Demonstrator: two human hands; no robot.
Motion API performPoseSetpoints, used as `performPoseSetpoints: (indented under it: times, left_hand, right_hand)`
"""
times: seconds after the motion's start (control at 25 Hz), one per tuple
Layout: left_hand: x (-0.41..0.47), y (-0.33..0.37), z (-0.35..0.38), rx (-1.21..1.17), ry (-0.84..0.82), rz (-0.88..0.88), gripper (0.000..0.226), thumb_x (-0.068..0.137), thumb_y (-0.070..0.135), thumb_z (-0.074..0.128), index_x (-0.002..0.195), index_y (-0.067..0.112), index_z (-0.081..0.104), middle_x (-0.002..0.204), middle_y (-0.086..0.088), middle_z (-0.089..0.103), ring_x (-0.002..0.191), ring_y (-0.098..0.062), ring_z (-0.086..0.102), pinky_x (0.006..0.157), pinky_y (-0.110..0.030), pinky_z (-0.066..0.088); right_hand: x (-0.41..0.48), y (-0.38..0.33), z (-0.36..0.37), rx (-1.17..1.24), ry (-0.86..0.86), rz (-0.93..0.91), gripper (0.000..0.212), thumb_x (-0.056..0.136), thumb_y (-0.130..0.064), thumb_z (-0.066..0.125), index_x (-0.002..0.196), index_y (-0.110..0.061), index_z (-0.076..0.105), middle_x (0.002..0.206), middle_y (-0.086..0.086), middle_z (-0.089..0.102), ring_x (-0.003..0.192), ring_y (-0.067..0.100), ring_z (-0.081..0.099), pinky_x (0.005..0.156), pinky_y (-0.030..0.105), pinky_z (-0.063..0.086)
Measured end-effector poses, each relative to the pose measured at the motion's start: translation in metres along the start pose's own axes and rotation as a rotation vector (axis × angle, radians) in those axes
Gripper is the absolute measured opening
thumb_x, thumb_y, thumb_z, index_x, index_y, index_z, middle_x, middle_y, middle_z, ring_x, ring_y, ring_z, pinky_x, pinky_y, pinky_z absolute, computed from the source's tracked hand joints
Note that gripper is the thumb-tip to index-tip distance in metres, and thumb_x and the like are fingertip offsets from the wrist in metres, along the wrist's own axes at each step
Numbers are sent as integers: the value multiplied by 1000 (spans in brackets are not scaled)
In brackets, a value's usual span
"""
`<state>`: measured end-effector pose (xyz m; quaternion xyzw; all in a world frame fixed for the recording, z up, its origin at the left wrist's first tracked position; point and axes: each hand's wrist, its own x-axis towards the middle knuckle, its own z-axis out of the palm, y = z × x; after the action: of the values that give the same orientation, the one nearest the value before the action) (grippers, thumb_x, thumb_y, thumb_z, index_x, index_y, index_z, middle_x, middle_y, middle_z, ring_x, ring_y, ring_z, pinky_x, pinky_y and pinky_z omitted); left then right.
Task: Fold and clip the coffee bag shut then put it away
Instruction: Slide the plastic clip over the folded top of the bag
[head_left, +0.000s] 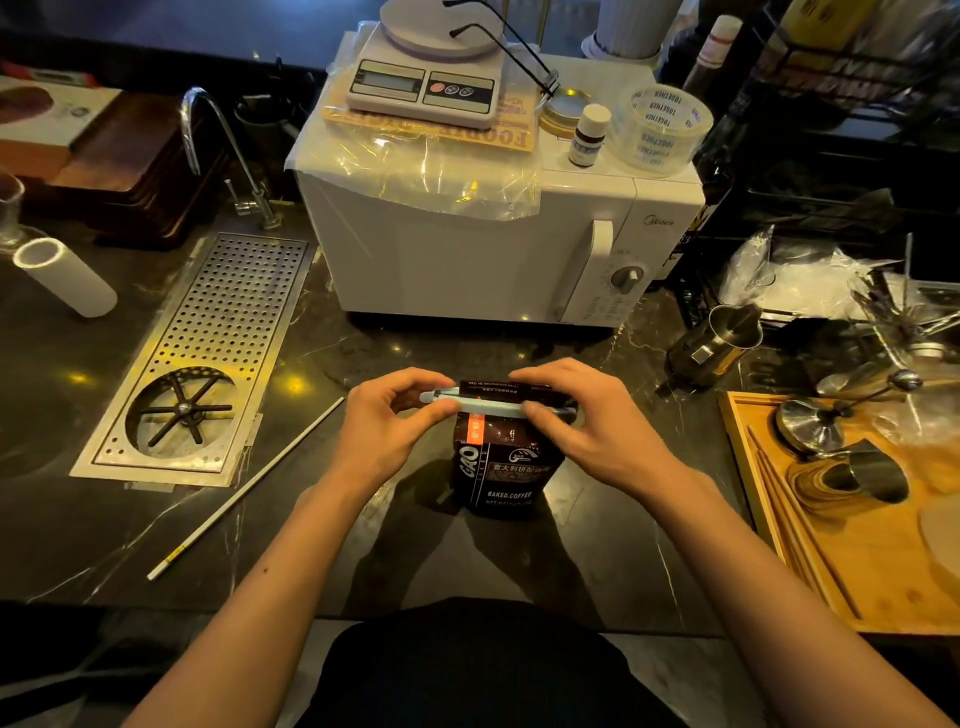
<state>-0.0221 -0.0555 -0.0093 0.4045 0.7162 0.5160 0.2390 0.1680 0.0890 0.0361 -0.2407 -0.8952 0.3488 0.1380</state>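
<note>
A dark coffee bag (501, 467) with white lettering stands upright on the black marble counter, just in front of me. Its top is folded over, and a long pale blue clip (493, 405) lies across the fold. My left hand (387, 421) pinches the clip's left end between thumb and fingers. My right hand (582, 421) presses on the clip's right end and covers it. Both hands touch the bag's folded top.
A white microwave (483, 244) stands right behind the bag, with a scale (426, 78) and a tape roll (657, 130) on top. A perforated drip tray (208, 358) and a white stick (244, 488) lie to the left. A wooden tray (878, 561) with metal tools sits at the right.
</note>
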Motion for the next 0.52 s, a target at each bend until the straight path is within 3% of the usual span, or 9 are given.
performPoseSetpoints:
  times: [0.2,0.52]
  left_hand:
    - [-1,3,-3,-1,-17,17,25,79,19,77,103,22,73,99,8,74,96,-8,69,89,-33,57]
    - [-5,2,-1,-87,18,-26,27,77,14,78,102,22,73,98,6,75,93,-7,71,85,-29,59]
  right_hand:
    - [35,-30,10,-270,-154,-98,32,98,-29,51,128,-33,60,114,-3,64,107,16,59,84,41,53]
    - [48,-37,11,-331,-275,-51,29,95,-23,56,122,-30,63,113,0,65,105,21,59,84,42,53]
